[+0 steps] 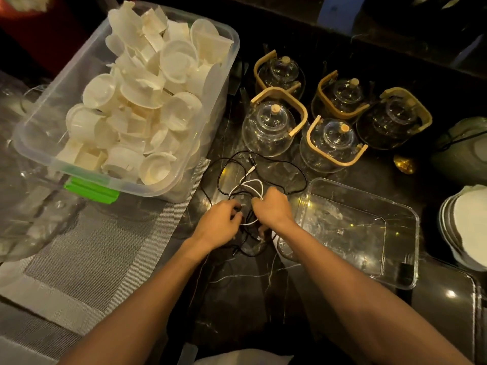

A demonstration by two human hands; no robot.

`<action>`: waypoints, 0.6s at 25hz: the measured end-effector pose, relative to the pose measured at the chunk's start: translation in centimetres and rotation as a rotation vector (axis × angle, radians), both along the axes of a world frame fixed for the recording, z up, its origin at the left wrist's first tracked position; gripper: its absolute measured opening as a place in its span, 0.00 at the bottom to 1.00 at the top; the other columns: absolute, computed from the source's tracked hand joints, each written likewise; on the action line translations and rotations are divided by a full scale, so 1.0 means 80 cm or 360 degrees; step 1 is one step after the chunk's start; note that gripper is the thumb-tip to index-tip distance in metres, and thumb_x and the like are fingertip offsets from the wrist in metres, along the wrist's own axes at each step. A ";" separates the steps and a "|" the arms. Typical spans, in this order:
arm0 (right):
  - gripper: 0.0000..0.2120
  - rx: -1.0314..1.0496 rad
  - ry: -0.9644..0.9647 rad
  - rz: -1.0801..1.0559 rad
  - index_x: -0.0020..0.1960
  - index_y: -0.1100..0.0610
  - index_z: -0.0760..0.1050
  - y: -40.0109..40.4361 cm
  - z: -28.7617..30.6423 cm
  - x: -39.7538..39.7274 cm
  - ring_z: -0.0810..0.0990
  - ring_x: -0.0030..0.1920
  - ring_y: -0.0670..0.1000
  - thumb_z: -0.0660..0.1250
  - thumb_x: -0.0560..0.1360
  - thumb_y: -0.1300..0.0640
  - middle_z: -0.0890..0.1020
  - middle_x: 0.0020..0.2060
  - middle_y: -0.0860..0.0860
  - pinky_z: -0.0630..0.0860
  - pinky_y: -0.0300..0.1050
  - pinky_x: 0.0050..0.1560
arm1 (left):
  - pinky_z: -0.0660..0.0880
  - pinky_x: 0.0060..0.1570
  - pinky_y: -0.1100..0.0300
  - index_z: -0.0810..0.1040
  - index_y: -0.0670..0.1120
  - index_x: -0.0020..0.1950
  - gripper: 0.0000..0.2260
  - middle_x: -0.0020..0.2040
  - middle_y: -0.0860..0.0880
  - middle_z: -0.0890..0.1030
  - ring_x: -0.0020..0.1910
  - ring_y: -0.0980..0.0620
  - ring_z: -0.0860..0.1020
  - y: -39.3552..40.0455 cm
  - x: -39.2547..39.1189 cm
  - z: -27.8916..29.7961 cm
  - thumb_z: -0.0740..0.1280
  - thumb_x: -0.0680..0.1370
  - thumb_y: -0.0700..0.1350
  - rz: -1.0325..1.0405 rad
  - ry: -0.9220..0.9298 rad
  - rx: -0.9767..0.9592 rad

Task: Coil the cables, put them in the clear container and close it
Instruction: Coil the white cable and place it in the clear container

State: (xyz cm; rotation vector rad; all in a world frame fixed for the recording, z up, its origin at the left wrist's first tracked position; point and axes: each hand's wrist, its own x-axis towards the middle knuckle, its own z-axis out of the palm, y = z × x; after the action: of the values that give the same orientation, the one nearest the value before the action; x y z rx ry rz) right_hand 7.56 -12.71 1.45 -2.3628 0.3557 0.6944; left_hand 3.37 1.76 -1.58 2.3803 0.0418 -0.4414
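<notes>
A tangle of cables lies on the dark marble counter: a white cable (pixel 251 183) and a black cable (pixel 287 164) looping out behind my hands. My right hand (pixel 272 206) grips loops of the white cable at its fingertips. My left hand (pixel 220 222) has its fingers curled round the black cable just to the left. The clear container (pixel 369 192) stands open and without contents right of my right hand. A flat clear panel (pixel 448 299), perhaps its lid, lies at the lower right.
A large clear bin (pixel 47 143) full of white plastic cups sits at the left on a grey woven mat (pixel 87 259). Several glass teapots (pixel 268 127) with wooden handles stand behind the cables. Stacked white plates (pixel 469 219) are at the right edge.
</notes>
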 end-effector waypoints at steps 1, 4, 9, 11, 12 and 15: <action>0.06 0.0102 -0.0026 -0.0017 0.46 0.56 0.69 -0.002 0.005 0.000 0.85 0.40 0.61 0.64 0.77 0.55 0.81 0.44 0.56 0.82 0.54 0.39 | 0.79 0.44 0.53 0.81 0.47 0.60 0.11 0.39 0.51 0.84 0.40 0.54 0.82 0.000 0.000 -0.001 0.66 0.80 0.46 0.0006 0.0001 -0.0027; 0.06 0.0279 -0.0190 0.0002 0.44 0.55 0.67 -0.022 0.022 -0.010 0.85 0.39 0.62 0.63 0.76 0.55 0.82 0.41 0.57 0.84 0.64 0.40 | 0.79 0.45 0.56 0.82 0.48 0.59 0.11 0.42 0.52 0.85 0.39 0.56 0.82 -0.003 -0.004 0.008 0.66 0.79 0.47 0.0064 -0.0002 -0.0086; 0.05 0.0921 -0.0382 -0.0360 0.48 0.59 0.67 -0.062 0.062 -0.046 0.79 0.27 0.53 0.62 0.82 0.63 0.83 0.43 0.64 0.81 0.50 0.27 | 0.78 0.34 0.62 0.83 0.45 0.50 0.05 0.37 0.49 0.82 0.34 0.48 0.81 -0.021 -0.013 0.039 0.68 0.80 0.43 0.0652 0.0042 -0.0687; 0.03 0.1144 -0.0419 -0.0407 0.51 0.59 0.69 -0.073 0.073 -0.061 0.79 0.29 0.53 0.62 0.83 0.63 0.82 0.42 0.63 0.81 0.48 0.28 | 0.75 0.34 0.65 0.83 0.45 0.46 0.05 0.34 0.52 0.79 0.33 0.55 0.78 -0.026 -0.014 0.050 0.69 0.80 0.43 0.0811 0.0009 -0.0803; 0.02 0.1242 -0.0432 -0.0428 0.52 0.61 0.70 -0.078 0.080 -0.067 0.79 0.29 0.53 0.63 0.83 0.63 0.81 0.41 0.62 0.81 0.48 0.29 | 0.75 0.35 0.65 0.83 0.45 0.44 0.06 0.33 0.52 0.78 0.32 0.57 0.76 -0.030 -0.014 0.056 0.69 0.80 0.44 0.0820 -0.0006 -0.0842; 0.06 0.1427 -0.0421 -0.0442 0.56 0.63 0.76 -0.096 0.100 -0.085 0.78 0.29 0.53 0.65 0.83 0.61 0.81 0.39 0.59 0.81 0.47 0.30 | 0.72 0.32 0.68 0.84 0.45 0.45 0.09 0.33 0.49 0.77 0.33 0.56 0.77 -0.052 -0.018 0.084 0.67 0.81 0.46 0.0684 0.0012 -0.1027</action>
State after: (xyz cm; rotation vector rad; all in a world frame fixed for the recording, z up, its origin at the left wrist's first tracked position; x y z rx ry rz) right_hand 0.74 -20.36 9.46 -1.4832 0.1876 0.2975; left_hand 1.93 -2.36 5.18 1.6731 0.3530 -0.2099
